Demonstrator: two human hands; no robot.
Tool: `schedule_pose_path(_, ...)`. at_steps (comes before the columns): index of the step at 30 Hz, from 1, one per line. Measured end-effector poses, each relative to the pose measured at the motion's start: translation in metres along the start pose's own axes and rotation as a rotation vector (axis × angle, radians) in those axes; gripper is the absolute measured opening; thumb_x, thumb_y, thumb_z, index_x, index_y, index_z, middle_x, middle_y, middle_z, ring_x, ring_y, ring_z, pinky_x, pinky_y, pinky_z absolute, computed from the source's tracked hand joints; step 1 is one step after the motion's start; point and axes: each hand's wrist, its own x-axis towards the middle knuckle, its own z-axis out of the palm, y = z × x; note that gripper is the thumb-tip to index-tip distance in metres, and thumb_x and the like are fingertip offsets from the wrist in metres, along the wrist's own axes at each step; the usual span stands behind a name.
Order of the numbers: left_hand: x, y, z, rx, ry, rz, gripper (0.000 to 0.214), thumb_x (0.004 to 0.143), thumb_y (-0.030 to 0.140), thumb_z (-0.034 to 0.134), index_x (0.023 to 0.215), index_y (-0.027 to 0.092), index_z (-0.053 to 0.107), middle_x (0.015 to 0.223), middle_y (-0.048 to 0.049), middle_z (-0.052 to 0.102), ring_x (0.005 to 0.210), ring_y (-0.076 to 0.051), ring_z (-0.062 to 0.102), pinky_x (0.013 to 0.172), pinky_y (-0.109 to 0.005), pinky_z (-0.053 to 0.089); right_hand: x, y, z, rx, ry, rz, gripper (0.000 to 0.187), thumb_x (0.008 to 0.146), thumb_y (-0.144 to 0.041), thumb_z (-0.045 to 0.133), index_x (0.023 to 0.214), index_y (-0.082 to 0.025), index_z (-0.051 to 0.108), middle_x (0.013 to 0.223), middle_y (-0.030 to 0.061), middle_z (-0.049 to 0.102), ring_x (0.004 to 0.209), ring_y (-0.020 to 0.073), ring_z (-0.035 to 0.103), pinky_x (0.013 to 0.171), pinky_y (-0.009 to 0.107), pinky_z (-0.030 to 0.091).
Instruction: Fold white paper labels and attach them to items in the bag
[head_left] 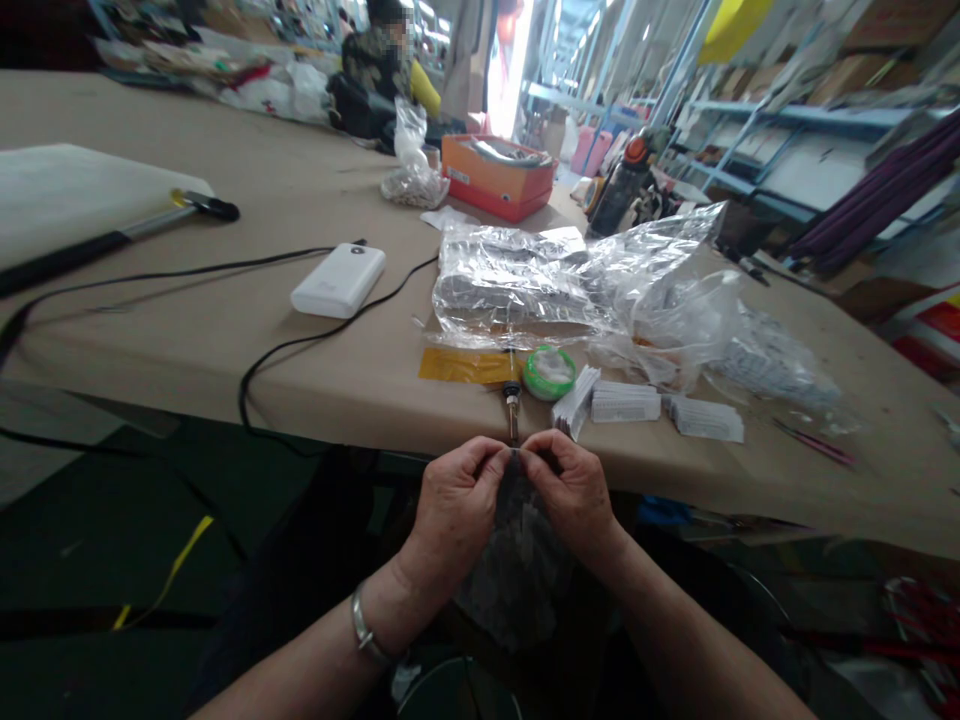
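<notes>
Grey fuzzy fabric [517, 560], light and limp by the look of it, is hanging below my left hand [454, 500] and right hand [574, 495], which are pressing together, fingertips pinching its top edge just short of the pointed tool [512, 400] ahead of them

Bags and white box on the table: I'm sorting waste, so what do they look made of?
The bags look like thin clear plastic film: glossy, crinkled, see-through. The white box seems smooth hard plastic, faintly glossy, with rounded edges.
</notes>
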Motion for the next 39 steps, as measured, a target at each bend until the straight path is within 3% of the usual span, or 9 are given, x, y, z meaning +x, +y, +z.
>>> schedule_pose_path(4, -0.009, -0.001, -0.003, -0.030, -0.040, -0.024, 0.017, 0.081, 0.030, 0.055, 0.076, 0.018, 0.067, 0.069, 0.0001, 0.067, 0.065, -0.014, 0.059, 0.060, -0.021, 0.044, -0.010, -0.007, -0.012, -0.066, -0.084, -0.065, 0.008, 0.084, -0.026, 0.058, 0.083, -0.019, 0.063, 0.072, -0.0004, 0.065, 0.064, 0.0125, 0.060, 0.061, 0.021, 0.046)
schedule_pose_path(7, -0.013, -0.012, -0.006, -0.036, -0.075, -0.049, 0.019, 0.081, 0.031, 0.055, 0.077, 0.019, 0.068, 0.071, -0.0012, 0.069, 0.067, -0.016, 0.062, 0.062, -0.023, 0.047, -0.009, -0.015, -0.030, -0.195, -0.072, -0.238, 0.008, 0.085, -0.022, 0.057, 0.092, -0.020, 0.061, 0.076, 0.0003, 0.066, 0.066, 0.0125, 0.061, 0.063, 0.021, 0.047)
schedule_pose_path(11, -0.009, -0.033, -0.010, -0.004, 0.002, -0.076, 0.029, 0.076, 0.030, 0.059, 0.098, 0.017, 0.070, 0.100, -0.0078, 0.073, 0.092, -0.023, 0.066, 0.082, -0.031, 0.049, 0.020, -0.019, -0.053, -0.467, 0.055, -0.456, 0.012, 0.089, -0.018, 0.050, 0.092, -0.019, 0.062, 0.083, 0.0041, 0.064, 0.079, 0.0169, 0.059, 0.073, 0.028, 0.047)
schedule_pose_path(14, -0.008, -0.039, -0.012, 0.049, 0.024, -0.077, 0.028, 0.075, 0.031, 0.059, 0.095, 0.016, 0.071, 0.099, -0.0085, 0.073, 0.092, -0.024, 0.066, 0.084, -0.032, 0.049, 0.049, -0.018, -0.060, -0.747, 0.103, -0.485, 0.019, 0.087, -0.023, 0.054, 0.103, -0.018, 0.063, 0.103, 0.0096, 0.062, 0.102, 0.0254, 0.053, 0.089, 0.039, 0.043)
schedule_pose_path(17, -0.013, -0.035, -0.013, 0.051, -0.035, -0.082, 0.021, 0.077, 0.030, 0.057, 0.088, 0.019, 0.072, 0.088, -0.0051, 0.074, 0.084, -0.022, 0.067, 0.076, -0.028, 0.050, 0.065, -0.016, -0.060, -0.894, 0.040, -0.464, 0.024, 0.084, -0.028, 0.060, 0.106, -0.019, 0.062, 0.119, 0.0109, 0.057, 0.117, 0.0305, 0.044, 0.098, 0.047, 0.036)
schedule_pose_path(22, -0.019, -0.028, -0.011, 0.054, -0.101, -0.114, 0.017, 0.078, 0.030, 0.057, 0.080, 0.020, 0.071, 0.080, -0.0021, 0.073, 0.077, -0.020, 0.066, 0.070, -0.024, 0.048, 0.059, -0.007, -0.068, -0.683, 0.121, -0.469, 0.008, 0.087, -0.023, 0.054, 0.090, -0.019, 0.060, 0.103, 0.0083, 0.061, 0.105, 0.0239, 0.051, 0.092, 0.040, 0.041)
schedule_pose_path(25, -0.020, -0.028, -0.007, 0.034, -0.136, -0.142, 0.017, 0.078, 0.030, 0.057, 0.079, 0.020, 0.071, 0.077, -0.0019, 0.072, 0.075, -0.019, 0.065, 0.067, -0.023, 0.046, 0.041, 0.005, -0.075, -0.577, 0.185, -0.477, 0.013, 0.089, -0.025, 0.050, 0.080, -0.019, 0.057, 0.090, 0.0063, 0.061, 0.094, 0.0212, 0.055, 0.086, 0.037, 0.045)
schedule_pose_path(31, -0.026, -0.032, 0.007, -0.049, -0.213, -0.206, 0.018, 0.077, 0.030, 0.058, 0.074, 0.018, 0.071, 0.073, -0.0026, 0.070, 0.073, -0.019, 0.061, 0.066, -0.023, 0.044, 0.001, 0.034, -0.068, -0.826, 0.075, -0.505, 0.031, 0.085, -0.028, 0.057, 0.115, -0.018, 0.059, 0.120, 0.0089, 0.059, 0.122, 0.0298, 0.041, 0.105, 0.050, 0.029)
schedule_pose_path(39, -0.025, -0.017, 0.032, -0.323, -0.242, -0.398, 0.015, 0.072, 0.027, 0.065, 0.067, 0.013, 0.068, 0.062, -0.0031, 0.064, 0.059, -0.013, 0.054, 0.057, -0.022, 0.041, -0.001, 0.038, -0.071, -0.634, 0.164, -0.607, 0.016, 0.086, -0.015, 0.056, 0.094, -0.025, 0.066, 0.093, 0.0003, 0.070, 0.103, 0.0195, 0.057, 0.103, 0.045, 0.033)
